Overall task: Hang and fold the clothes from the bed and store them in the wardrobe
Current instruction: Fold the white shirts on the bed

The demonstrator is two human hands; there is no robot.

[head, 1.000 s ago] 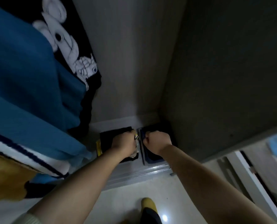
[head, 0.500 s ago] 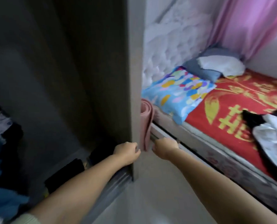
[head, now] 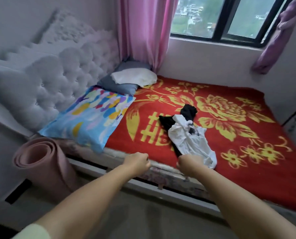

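Both hands, the left hand (head: 138, 162) and the right hand (head: 189, 163), are hovering curled and holding nothing at the bed's (head: 247, 178) near edge; grabbing the tangled white garment (head: 190, 144) risks dragging the black garment (head: 188, 110) along.

arms: both outstretched | left hand (head: 137, 161): fisted | right hand (head: 189, 163): fisted

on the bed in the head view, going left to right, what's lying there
colourful pillow → grey pillow with a white cloth on top → heap of black and white clothes, all on the red and gold blanket.
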